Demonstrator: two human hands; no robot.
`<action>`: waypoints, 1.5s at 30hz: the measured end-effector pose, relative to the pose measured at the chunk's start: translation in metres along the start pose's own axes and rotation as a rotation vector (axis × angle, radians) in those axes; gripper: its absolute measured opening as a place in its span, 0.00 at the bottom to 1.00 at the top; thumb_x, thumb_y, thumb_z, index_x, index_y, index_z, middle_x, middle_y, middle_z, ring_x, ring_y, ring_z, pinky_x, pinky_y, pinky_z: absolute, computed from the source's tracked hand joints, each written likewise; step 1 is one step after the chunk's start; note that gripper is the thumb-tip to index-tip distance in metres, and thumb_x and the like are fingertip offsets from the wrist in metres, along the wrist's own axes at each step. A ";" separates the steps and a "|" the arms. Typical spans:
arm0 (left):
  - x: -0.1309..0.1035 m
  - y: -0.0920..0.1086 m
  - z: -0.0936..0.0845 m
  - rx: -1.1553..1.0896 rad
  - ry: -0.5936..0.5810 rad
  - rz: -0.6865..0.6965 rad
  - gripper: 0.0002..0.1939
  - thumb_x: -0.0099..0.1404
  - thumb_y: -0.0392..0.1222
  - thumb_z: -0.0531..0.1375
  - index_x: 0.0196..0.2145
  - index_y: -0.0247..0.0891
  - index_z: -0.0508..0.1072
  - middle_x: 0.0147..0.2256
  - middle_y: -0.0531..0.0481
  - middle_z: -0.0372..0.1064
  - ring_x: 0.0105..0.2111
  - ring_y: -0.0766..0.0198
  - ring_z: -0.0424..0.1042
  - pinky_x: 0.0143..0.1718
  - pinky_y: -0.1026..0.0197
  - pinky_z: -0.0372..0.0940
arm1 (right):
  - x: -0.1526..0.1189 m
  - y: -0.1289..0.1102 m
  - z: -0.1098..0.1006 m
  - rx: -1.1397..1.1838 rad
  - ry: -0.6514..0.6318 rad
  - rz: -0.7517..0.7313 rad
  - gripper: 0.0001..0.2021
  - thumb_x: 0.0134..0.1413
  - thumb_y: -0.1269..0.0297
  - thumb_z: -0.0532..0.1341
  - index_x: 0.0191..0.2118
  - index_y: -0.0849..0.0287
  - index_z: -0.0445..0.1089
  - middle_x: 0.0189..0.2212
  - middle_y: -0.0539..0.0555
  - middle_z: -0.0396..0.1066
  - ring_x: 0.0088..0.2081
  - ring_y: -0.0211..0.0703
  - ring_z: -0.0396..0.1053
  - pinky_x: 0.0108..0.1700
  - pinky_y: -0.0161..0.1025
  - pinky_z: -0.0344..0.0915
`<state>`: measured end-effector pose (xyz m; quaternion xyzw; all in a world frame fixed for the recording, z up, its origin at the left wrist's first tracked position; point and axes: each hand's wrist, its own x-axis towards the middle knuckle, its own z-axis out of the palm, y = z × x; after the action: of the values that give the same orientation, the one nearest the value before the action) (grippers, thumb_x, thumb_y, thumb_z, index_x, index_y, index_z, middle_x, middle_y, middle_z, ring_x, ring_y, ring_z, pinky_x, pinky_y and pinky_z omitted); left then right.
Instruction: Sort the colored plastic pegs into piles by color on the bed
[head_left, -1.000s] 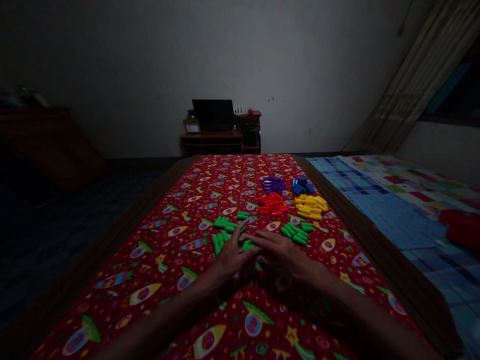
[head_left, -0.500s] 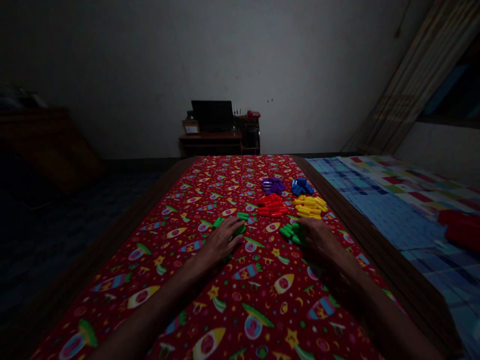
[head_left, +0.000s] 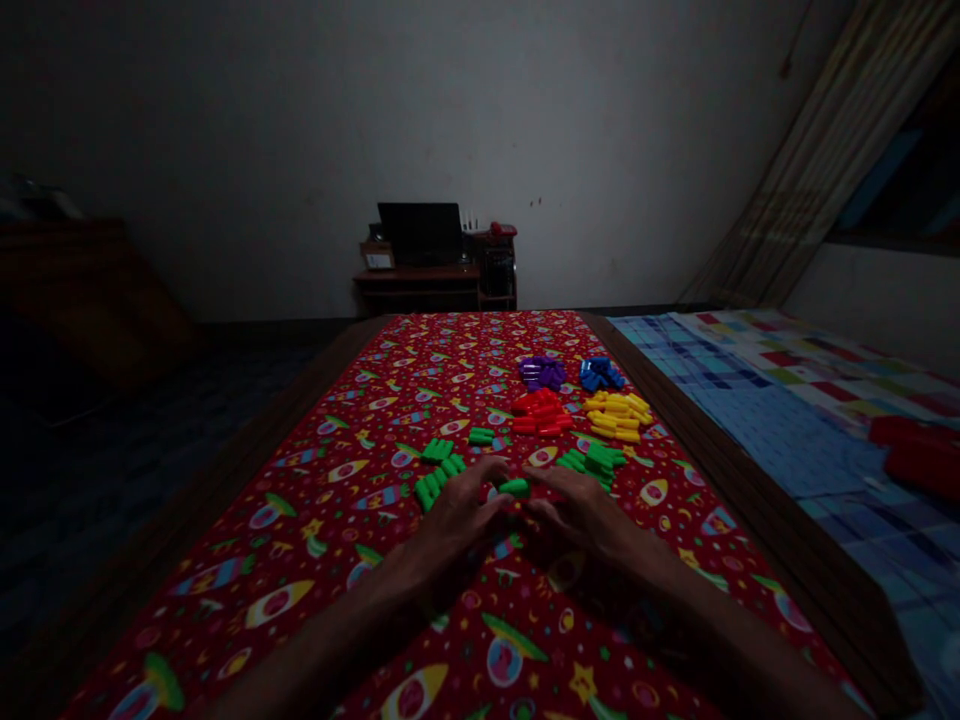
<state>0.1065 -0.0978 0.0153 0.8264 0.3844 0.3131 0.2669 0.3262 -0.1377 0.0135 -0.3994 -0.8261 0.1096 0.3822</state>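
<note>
Between my two hands a small green plastic cylinder (head_left: 514,488) shows, its left end at the thumb and fingers of my left hand (head_left: 463,510). The fingers of my right hand (head_left: 586,510) are apart near its other end; no piece shows in them. Beside my left hand lie more green cylinders (head_left: 439,482), partly in rows, with a small green pair (head_left: 481,437) a little farther off. Another green pile (head_left: 594,461) sits just beyond my right hand.
Farther along the red patterned cloth (head_left: 420,400) are piles of red pieces (head_left: 541,414), yellow pieces (head_left: 618,415), purple pieces (head_left: 542,373) and blue pieces (head_left: 601,374). A desk with a dark monitor (head_left: 421,233) stands by the wall. A blue checked bedspread (head_left: 720,420) lies right.
My left hand has moved right off the green pieces, and my right hand has moved left from the other green pile. They now come together around one green cylinder.
</note>
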 end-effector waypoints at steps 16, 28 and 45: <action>0.002 -0.061 -0.070 0.347 -0.280 0.092 0.21 0.59 0.50 0.62 0.50 0.46 0.69 0.47 0.47 0.67 0.47 0.56 0.67 0.49 0.56 0.63 | 0.012 0.069 -0.045 -0.176 0.066 0.301 0.14 0.58 0.62 0.54 0.33 0.61 0.75 0.25 0.53 0.75 0.26 0.41 0.70 0.30 0.35 0.63; -0.002 -0.034 -0.057 0.363 -0.232 0.095 0.24 0.55 0.39 0.61 0.51 0.44 0.68 0.50 0.45 0.63 0.47 0.54 0.67 0.50 0.52 0.64 | 0.011 0.047 -0.042 -0.145 0.234 0.295 0.17 0.62 0.58 0.52 0.33 0.60 0.75 0.27 0.54 0.75 0.29 0.43 0.72 0.34 0.38 0.66; 0.005 0.002 -0.003 -0.604 -0.186 -0.264 0.26 0.65 0.56 0.52 0.56 0.40 0.64 0.49 0.42 0.70 0.46 0.56 0.72 0.46 0.53 0.69 | 0.012 -0.003 -0.011 0.149 0.066 0.263 0.12 0.60 0.59 0.56 0.41 0.57 0.74 0.34 0.53 0.77 0.33 0.42 0.73 0.35 0.36 0.68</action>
<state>0.1073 -0.0945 0.0202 0.6782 0.3519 0.2987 0.5719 0.3279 -0.1320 0.0291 -0.4781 -0.7432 0.2066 0.4200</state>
